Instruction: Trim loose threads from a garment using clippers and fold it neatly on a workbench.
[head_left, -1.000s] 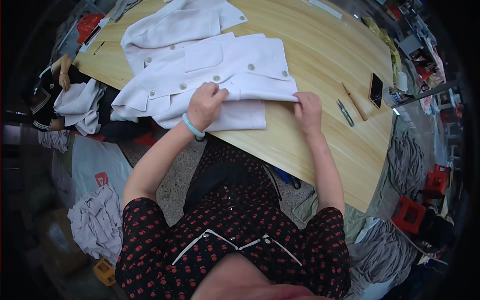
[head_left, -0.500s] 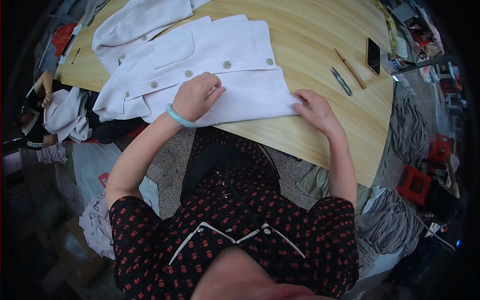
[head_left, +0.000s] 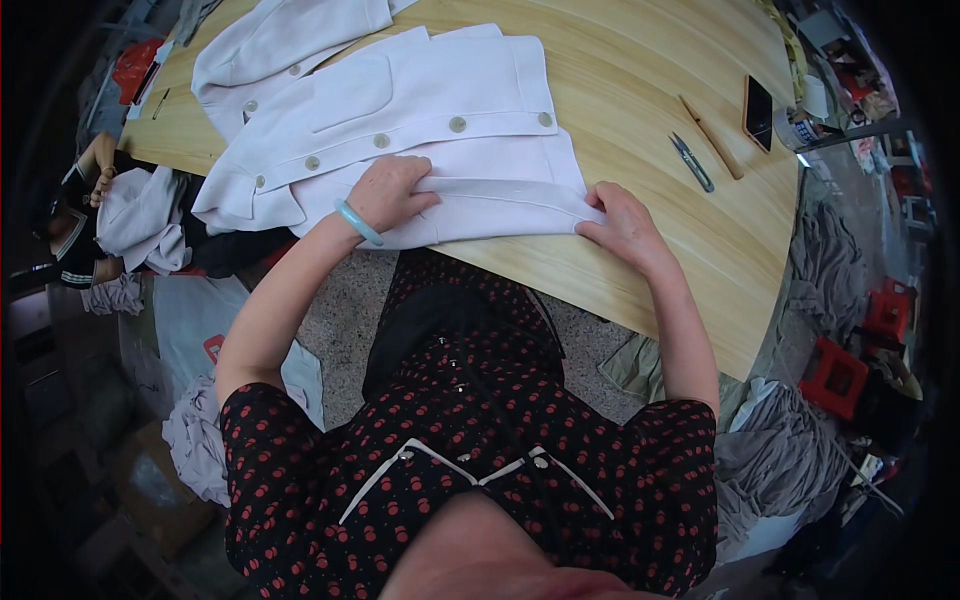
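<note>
A pale white jacket (head_left: pixel 350 95) with several round greyish buttons lies on the wooden table, its buttoned front running across it from left to right. My left hand (head_left: pixel 388 193), a light green bangle (head_left: pixel 358 222) on its wrist, pinches the near front panel's edge strip (head_left: pixel 500 189). At the strip's other end, by the lower corner, the fingers and thumb of my right hand (head_left: pixel 622 226) close on the cloth. Between my hands the strip stands up a little as a fold. Cloth under my left palm is hidden.
On the table's right lie a pair of thread snips (head_left: pixel 692 163), a thin wooden stick (head_left: pixel 712 138) and a phone (head_left: pixel 758 113). At far left another person's hand (head_left: pixel 103 186) holds white cloth (head_left: pixel 145 215). Grey fabric heaps (head_left: pixel 785 455) and a red plastic object (head_left: pixel 833 378) are lower right.
My left hand has drawn slightly left and its fingers have closed on the strip. A raised fold now shows between my hands. My right hand stays at the corner, its grip tighter.
</note>
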